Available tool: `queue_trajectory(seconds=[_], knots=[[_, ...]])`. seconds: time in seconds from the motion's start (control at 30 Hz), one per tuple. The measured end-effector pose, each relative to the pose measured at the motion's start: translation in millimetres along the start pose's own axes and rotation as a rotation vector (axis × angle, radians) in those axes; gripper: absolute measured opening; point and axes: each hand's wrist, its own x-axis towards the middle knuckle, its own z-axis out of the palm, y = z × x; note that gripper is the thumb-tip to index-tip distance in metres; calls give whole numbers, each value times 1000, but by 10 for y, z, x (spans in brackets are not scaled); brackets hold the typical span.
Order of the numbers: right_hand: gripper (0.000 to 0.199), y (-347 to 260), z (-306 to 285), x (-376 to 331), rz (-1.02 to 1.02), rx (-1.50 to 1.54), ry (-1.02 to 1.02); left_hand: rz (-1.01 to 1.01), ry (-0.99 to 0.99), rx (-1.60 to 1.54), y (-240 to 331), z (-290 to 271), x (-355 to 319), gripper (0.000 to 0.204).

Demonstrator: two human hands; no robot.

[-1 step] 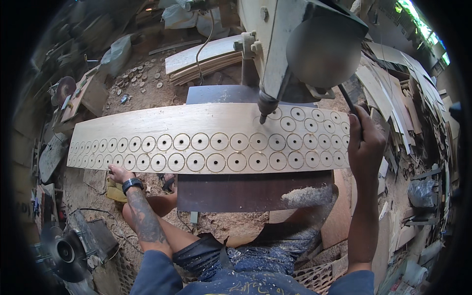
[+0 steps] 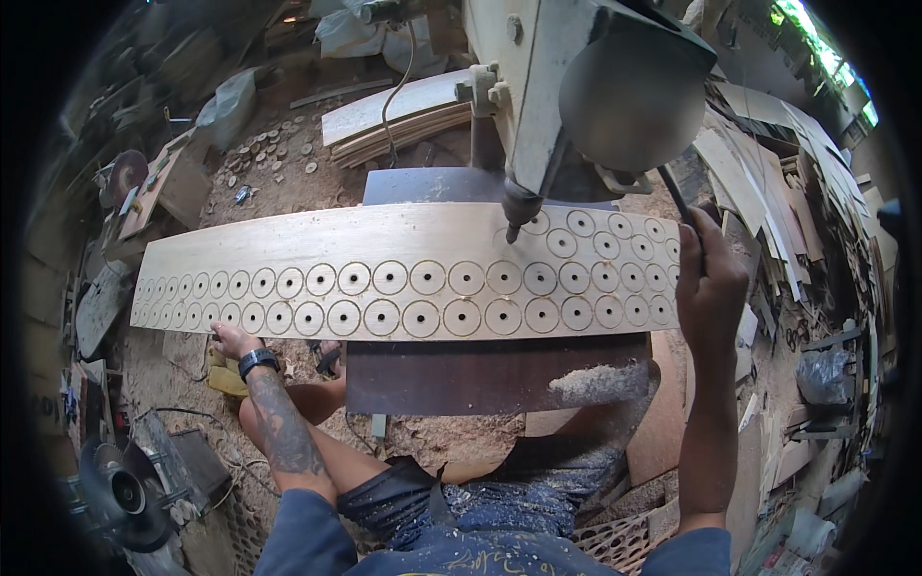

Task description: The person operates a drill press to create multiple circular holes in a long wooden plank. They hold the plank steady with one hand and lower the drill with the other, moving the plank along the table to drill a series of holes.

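Note:
A long pale wooden board point(image 2: 317, 235) lies across the dark drill-press table point(image 2: 451, 374). Rows of cut circles, each with a small center hole, cover its near half and part of its right end. My left hand point(image 2: 233, 341) is closed on the board's near edge toward the left end, its fingers partly hidden by the board. Overhead stands the drill press point(image 2: 523, 106). Its chuck point(image 2: 521, 204) and bit point down at the board by the upper row of circles; dust blurs the contact spot. My right hand point(image 2: 713, 264) is wrapped round the drill-press lever point(image 2: 675, 197).
A sawdust heap point(image 2: 600, 382) rests on the table's near right part. Stacked curved boards point(image 2: 403, 110) and scattered wooden discs point(image 2: 264, 149) lie behind. A fan point(image 2: 127, 490) stands at the lower left. Leaning wood sheets point(image 2: 759, 192) line the right side.

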Motion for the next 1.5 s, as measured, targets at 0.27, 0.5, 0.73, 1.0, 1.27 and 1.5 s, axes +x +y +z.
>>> queue_trajectory(seconds=[0.27,0.5,0.73,1.0,1.27,1.5], knots=[[29,-112,-79,229,17,-319,-388,27,-5,88,-58,-13,74,77],[41,-36,316,230,199,-12,-280,-1,102,42,-81,16,27,77],[43,220,556,63,217,282,-202,-9,1,59,10,-39,-86,78],[41,337,816,-13,193,363,-157,-44,-13,86,129,-60,-245,81],[37,402,1006,-46,150,385,-99,-67,-42,41,37,-48,-90,73],[37,461,1122,-84,82,397,-28,-275,-299,-223,167,-40,155,63]])
